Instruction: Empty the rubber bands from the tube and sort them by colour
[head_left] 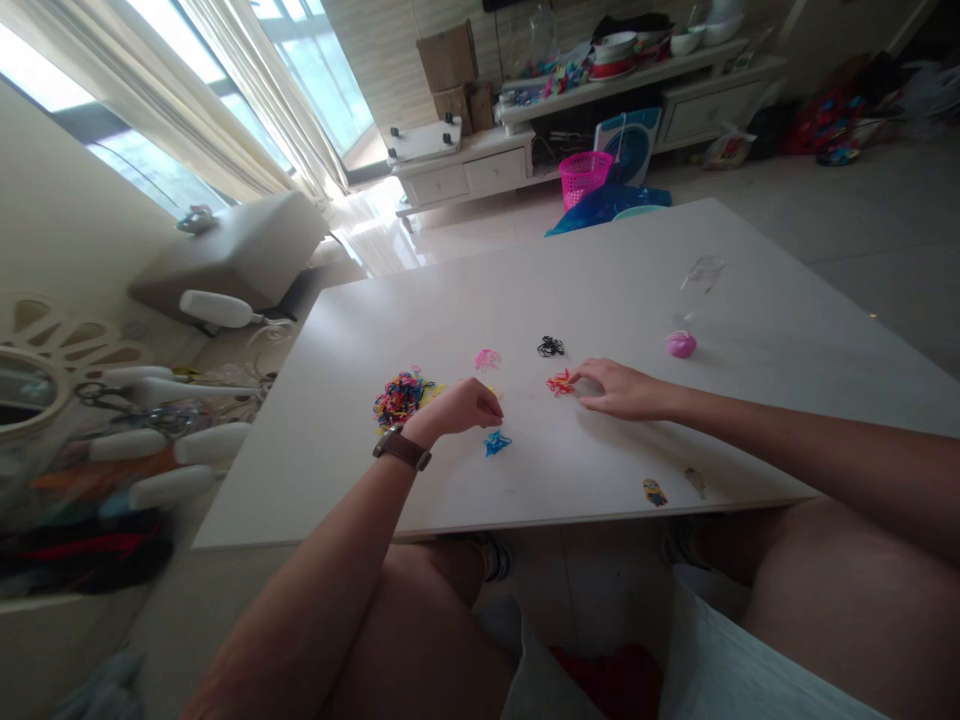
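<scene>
Small piles of coloured rubber bands lie on a white table. My left hand [474, 402], with a brown watch on its wrist, hovers just above the blue rubber bands [496, 443]; its fingers are pinched together, and whatever may be in them is too small to make out. My right hand [609, 388] rests by the red and orange rubber bands [559, 383], fingertips at the pile's edge, thumb and fingers apart. Pink rubber bands [487, 358] and black rubber bands [550, 346] lie farther back. Left of my left hand is a big mixed heap [401, 398]; yellow bands beside it are partly hidden.
On the right of the table [360, 480] are a purple-pink round object [681, 345] and a clear plastic container [702, 278]. A minion sticker [654, 492] is near the front edge. Beyond the table stand a pink basket [585, 180] and a low cabinet [495, 172].
</scene>
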